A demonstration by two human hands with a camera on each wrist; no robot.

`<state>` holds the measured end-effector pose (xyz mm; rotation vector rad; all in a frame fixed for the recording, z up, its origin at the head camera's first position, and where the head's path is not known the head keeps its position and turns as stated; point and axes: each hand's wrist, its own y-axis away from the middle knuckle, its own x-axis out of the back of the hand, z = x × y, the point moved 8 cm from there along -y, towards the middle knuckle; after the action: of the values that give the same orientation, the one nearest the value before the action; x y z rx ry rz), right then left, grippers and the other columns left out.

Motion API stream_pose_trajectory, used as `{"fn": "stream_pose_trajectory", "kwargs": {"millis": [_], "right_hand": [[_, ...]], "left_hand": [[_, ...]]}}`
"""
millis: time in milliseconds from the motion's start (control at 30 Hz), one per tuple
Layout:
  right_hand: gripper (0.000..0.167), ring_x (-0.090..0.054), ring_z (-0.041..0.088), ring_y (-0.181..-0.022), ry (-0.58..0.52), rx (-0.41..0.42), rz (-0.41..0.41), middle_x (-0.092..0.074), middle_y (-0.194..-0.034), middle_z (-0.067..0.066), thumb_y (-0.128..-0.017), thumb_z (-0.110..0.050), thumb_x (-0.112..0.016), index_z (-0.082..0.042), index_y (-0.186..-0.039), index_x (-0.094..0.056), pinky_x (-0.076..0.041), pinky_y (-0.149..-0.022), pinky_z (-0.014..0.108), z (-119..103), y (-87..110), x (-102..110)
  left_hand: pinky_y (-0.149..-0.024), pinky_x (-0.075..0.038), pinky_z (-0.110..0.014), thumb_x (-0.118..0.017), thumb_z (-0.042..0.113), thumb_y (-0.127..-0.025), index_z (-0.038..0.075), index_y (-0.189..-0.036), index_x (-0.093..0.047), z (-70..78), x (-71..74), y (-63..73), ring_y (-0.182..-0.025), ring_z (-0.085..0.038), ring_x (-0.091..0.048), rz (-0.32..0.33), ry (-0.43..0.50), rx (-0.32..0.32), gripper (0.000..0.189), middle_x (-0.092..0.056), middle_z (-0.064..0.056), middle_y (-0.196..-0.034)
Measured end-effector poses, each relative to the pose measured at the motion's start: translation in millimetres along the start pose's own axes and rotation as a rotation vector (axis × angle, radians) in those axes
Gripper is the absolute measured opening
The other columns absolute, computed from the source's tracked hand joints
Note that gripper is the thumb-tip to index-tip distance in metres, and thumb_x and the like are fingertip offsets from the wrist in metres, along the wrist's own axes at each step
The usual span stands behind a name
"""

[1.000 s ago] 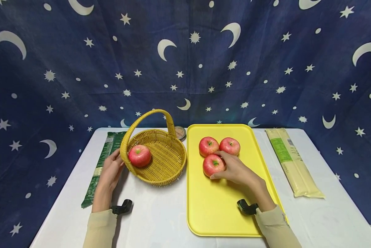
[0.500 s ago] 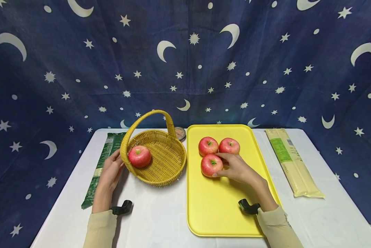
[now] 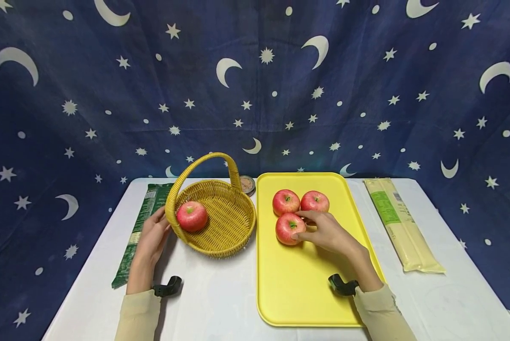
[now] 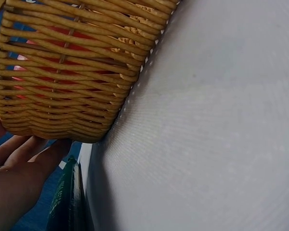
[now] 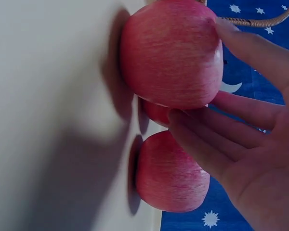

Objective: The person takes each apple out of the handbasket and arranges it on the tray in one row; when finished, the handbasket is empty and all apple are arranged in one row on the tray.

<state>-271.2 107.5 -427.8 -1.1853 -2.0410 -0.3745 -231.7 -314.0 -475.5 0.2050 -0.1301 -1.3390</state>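
Observation:
A red apple (image 3: 291, 229) sits on the yellow tray (image 3: 314, 293), close to two other apples (image 3: 286, 202) (image 3: 315, 201) behind it. My right hand (image 3: 329, 232) is at its right side, thumb in front and fingers behind. In the right wrist view, the fingers (image 5: 202, 139) are extended beside the apple and the thumb touches or nearly touches it. My left hand (image 3: 151, 237) rests against the left outer wall of the wicker basket (image 3: 229, 227), near the handle's base. The left wrist view shows its fingers lying along the weave. One apple (image 3: 192, 216) lies inside the basket.
A green packet (image 3: 131, 246) lies left of the basket, partly behind my left hand. A pale packet with a green label (image 3: 402, 225) is right of the tray. A small round tin (image 3: 247, 184) stands behind the basket. A starry curtain (image 3: 255, 85) hangs behind the table.
The front apple has shifted slightly left on the tray. My right hand now sits a little farther right relative to it. My left hand and the basket stay in place.

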Motion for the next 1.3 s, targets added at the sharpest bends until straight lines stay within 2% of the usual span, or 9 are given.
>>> {"fn": "stream_pose_trajectory", "kwargs": {"millis": [233, 367, 467, 600, 833, 1033, 1167, 1300], "right_hand": [[0.042, -0.068, 0.034, -0.113, 0.029, 0.0, 0.128, -0.075, -0.119, 0.008, -0.085, -0.022, -0.086, -0.005, -0.121, -0.075, -0.052, -0.102, 0.054, -8.2, -0.6, 11.1], [0.043, -0.067, 0.029, -0.116, 0.006, 0.016, 0.145, -0.075, -0.121, 0.007, -0.085, -0.024, -0.085, -0.006, -0.123, -0.074, -0.052, -0.105, 0.052, -17.7, -4.1, 11.3], [0.046, -0.066, 0.028, -0.118, -0.078, 0.04, 0.114, -0.073, -0.124, 0.009, -0.087, -0.023, -0.084, -0.003, -0.126, -0.072, -0.051, -0.108, 0.05, -27.3, -10.0, 8.6], [0.049, -0.067, 0.031, -0.117, -0.166, 0.058, 0.061, -0.072, -0.125, 0.013, -0.087, -0.023, -0.085, -0.002, -0.129, -0.07, -0.052, -0.106, 0.05, -39.7, -22.2, 5.1], [0.045, -0.069, 0.028, -0.113, -0.158, 0.058, -0.017, -0.073, -0.121, 0.006, -0.086, -0.031, -0.085, -0.013, -0.126, -0.073, -0.056, -0.102, 0.046, -55.4, -48.8, -3.3], [0.048, -0.069, 0.029, -0.112, -0.261, 0.11, -0.1, -0.072, -0.124, 0.013, -0.087, -0.025, -0.084, -0.005, -0.129, -0.07, -0.057, -0.1, 0.045, -71.5, -73.9, -19.0], [0.049, -0.068, 0.031, -0.114, -0.318, 0.085, -0.149, -0.069, -0.129, 0.017, -0.087, -0.025, -0.084, -0.007, -0.13, -0.069, -0.058, -0.099, 0.041, -80.3, -88.3, -28.0], [0.049, -0.068, 0.028, -0.114, -0.3, 0.064, -0.182, -0.069, -0.13, 0.016, -0.087, -0.026, -0.084, -0.009, -0.13, -0.07, -0.057, -0.099, 0.037, -87.4, -102.3, -36.5]], "left_hand": [[-0.126, -0.029, -0.036, -0.048, 0.017, -0.108, 0.009, -0.162, -0.03, 0.7, 0.9, -0.4, -0.15, -0.017, -0.033, 0.006, -0.008, -0.01, 0.058, -0.033, -0.01, -0.165], [-0.126, -0.029, -0.036, -0.047, 0.014, -0.108, 0.009, -0.161, -0.033, 2.1, 1.9, 0.1, -0.147, -0.015, -0.037, 0.017, -0.007, -0.005, 0.055, -0.036, -0.01, -0.163], [-0.126, -0.029, -0.035, -0.046, 0.013, -0.108, 0.01, -0.162, -0.032, 2.9, 2.5, -0.3, -0.146, -0.013, -0.037, 0.02, -0.011, -0.002, 0.056, -0.036, -0.009, -0.163], [-0.125, -0.03, -0.036, -0.046, 0.013, -0.108, 0.011, -0.162, -0.033, 2.6, 2.2, -1.0, -0.146, -0.013, -0.037, 0.012, -0.003, -0.006, 0.055, -0.036, -0.009, -0.164], [-0.126, -0.028, -0.037, -0.047, 0.013, -0.107, 0.01, -0.161, -0.035, -0.2, 2.0, 0.7, -0.146, -0.014, -0.035, 0.014, 0.008, -0.011, 0.055, -0.035, -0.009, -0.163], [-0.125, -0.03, -0.037, -0.048, 0.013, -0.106, 0.01, -0.161, -0.035, -0.9, 2.5, 0.6, -0.144, -0.014, -0.038, 0.017, 0.006, -0.012, 0.056, -0.035, -0.009, -0.163], [-0.123, -0.032, -0.034, -0.049, 0.016, -0.107, 0.009, -0.161, -0.034, -0.2, 0.9, 0.1, -0.142, -0.014, -0.04, 0.008, 0.017, -0.014, 0.055, -0.036, -0.009, -0.162], [-0.116, -0.038, -0.027, -0.05, 0.018, -0.108, 0.008, -0.16, -0.034, -0.1, -0.1, 0.1, -0.139, -0.014, -0.042, 0.0, 0.046, -0.019, 0.055, -0.037, -0.011, -0.161]]}}
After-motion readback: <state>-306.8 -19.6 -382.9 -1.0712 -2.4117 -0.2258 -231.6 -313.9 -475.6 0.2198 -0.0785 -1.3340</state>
